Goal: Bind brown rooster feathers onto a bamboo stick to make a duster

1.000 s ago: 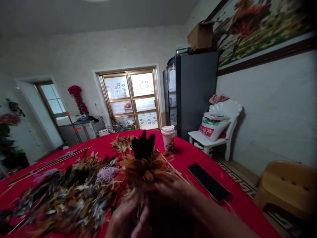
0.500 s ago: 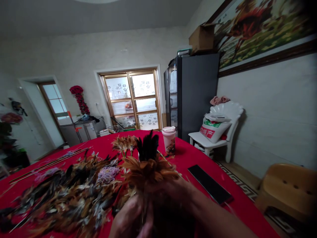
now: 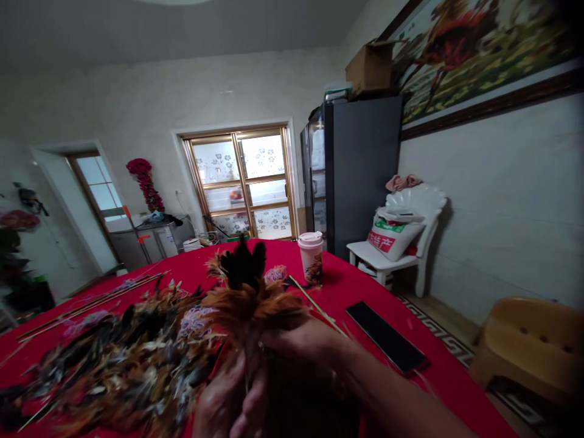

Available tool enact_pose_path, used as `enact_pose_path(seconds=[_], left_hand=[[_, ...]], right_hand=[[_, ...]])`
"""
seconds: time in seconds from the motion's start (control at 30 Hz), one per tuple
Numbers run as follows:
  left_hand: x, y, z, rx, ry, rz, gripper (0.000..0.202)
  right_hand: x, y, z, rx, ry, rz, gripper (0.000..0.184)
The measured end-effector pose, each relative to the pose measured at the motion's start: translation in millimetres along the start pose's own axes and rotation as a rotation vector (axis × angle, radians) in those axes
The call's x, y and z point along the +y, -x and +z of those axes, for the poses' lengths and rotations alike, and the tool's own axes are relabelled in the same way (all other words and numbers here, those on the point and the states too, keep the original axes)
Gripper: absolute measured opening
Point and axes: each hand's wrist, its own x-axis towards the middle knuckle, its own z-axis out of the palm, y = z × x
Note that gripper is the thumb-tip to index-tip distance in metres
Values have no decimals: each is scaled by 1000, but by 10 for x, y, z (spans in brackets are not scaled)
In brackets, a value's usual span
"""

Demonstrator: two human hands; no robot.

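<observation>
A bundle of brown and black feathers [image 3: 246,292] stands up in front of me over the red table [image 3: 347,286]. My right hand [image 3: 301,344] is wrapped round the bundle just below the brown plumes. My left hand [image 3: 228,401] pinches the lower stem of the same bundle near the bottom edge of the view. A heap of loose feathers [image 3: 114,359] covers the table to the left of both hands. A thin bamboo stick [image 3: 314,307] lies just beyond my right hand.
A lidded paper cup [image 3: 311,255] stands at the far side of the table. A black phone [image 3: 385,336] lies to the right. Long sticks [image 3: 91,298] lie at the far left. A white chair [image 3: 401,237], a wooden stool [image 3: 533,347] and a dark fridge [image 3: 356,170] line the right wall.
The feather bundle has tilted and shifted left, its black tips now lower and further left. My right hand has closed more firmly round it.
</observation>
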Motion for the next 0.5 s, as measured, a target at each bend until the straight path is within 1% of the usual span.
enact_pose_path(seconds=[0.03,0.1,0.17,0.27,0.37,0.5], left_hand=[[12,6,-19,9,8,13,36],[22,9,-58,37,8,52,32],[12,-6,-91,74,4,120,26],[-11,-38,-122,114,14,180,24],[-10,-45,-117,136,12,169,25],[15,-29,-87,196,-33,172,26]], right_hand=[[23,-12,6,-24,-6,5,22],[52,-29,22,-31,72,-16,15],[49,-32,45,3,142,-49,14],[0,-22,86,35,122,-89,10],[-46,-20,116,-16,107,-97,7],[-50,-30,136,1,142,-55,8]])
